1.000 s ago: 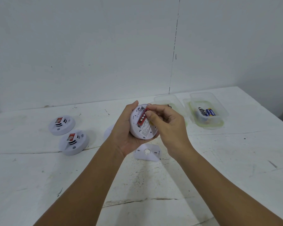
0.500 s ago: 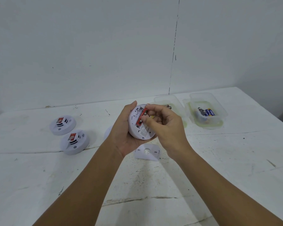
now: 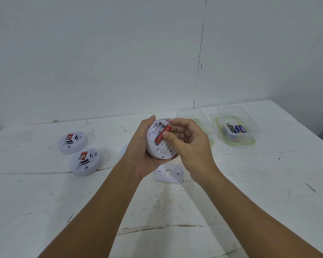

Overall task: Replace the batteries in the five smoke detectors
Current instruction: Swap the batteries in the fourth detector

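Note:
My left hand (image 3: 138, 151) grips a round white smoke detector (image 3: 161, 148) above the table, its open back turned towards me. A red battery (image 3: 163, 135) sits half out of the battery bay, and my right hand (image 3: 190, 144) pinches it between thumb and forefinger. The detector's white back plate (image 3: 168, 173) lies on the table just below my hands. Two more white detectors with red labels, one at the far left (image 3: 72, 142) and one nearer (image 3: 86, 162), sit face up. Another white detector (image 3: 123, 151) is mostly hidden behind my left wrist.
A clear plastic tub (image 3: 250, 135) at the back right holds several batteries (image 3: 236, 128). A second clear tub (image 3: 191, 114) stands behind my right hand. The white table (image 3: 268, 183) is scuffed and cracked; its right edge runs diagonally. A grey wall rises behind.
My right thumb and forefinger have lifted the red battery's upper end out of the bay, so more of it shows. The left hand has held the detector still.

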